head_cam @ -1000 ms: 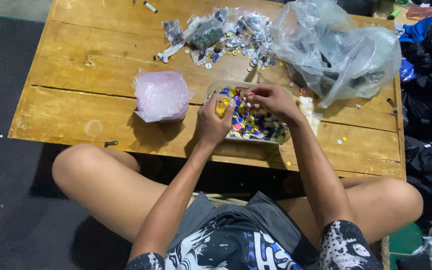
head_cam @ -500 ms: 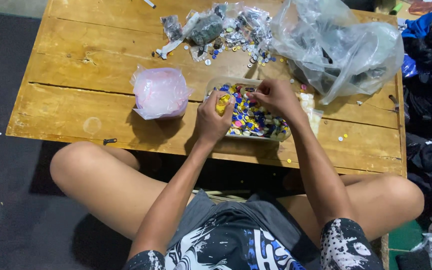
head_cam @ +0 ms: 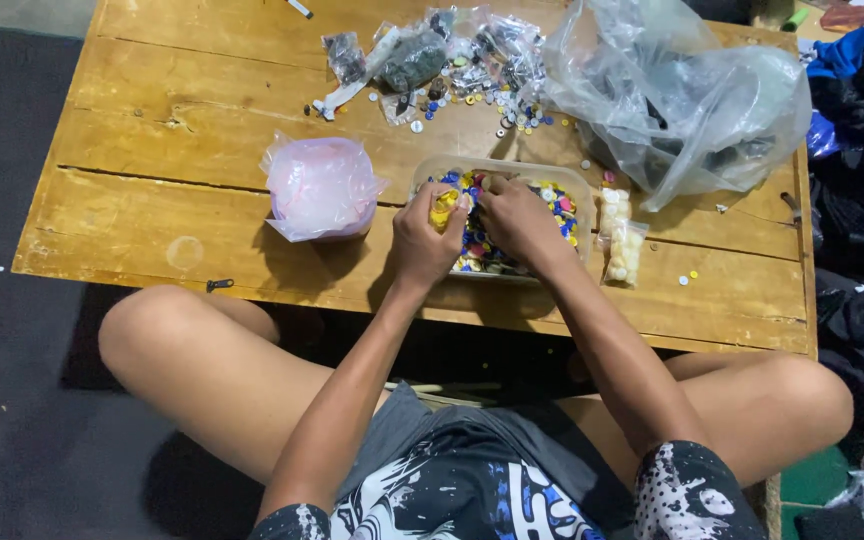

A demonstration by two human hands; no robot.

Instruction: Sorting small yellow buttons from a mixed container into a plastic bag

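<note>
The left hand (head_cam: 424,238) pinches yellow buttons (head_cam: 443,209) over the clear tray (head_cam: 492,168) of mixed buttons near the tabletop's (head_cam: 152,190) front edge; the right hand (head_cam: 517,220), fingers curled, digs into it.

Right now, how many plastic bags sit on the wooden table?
At least 4: a pink tied plastic bag at left, a large clear crumpled bag at right, a small clear bag of pale beads beside the tray, and a small clear packet up top; more may hide in that clutter.
</note>
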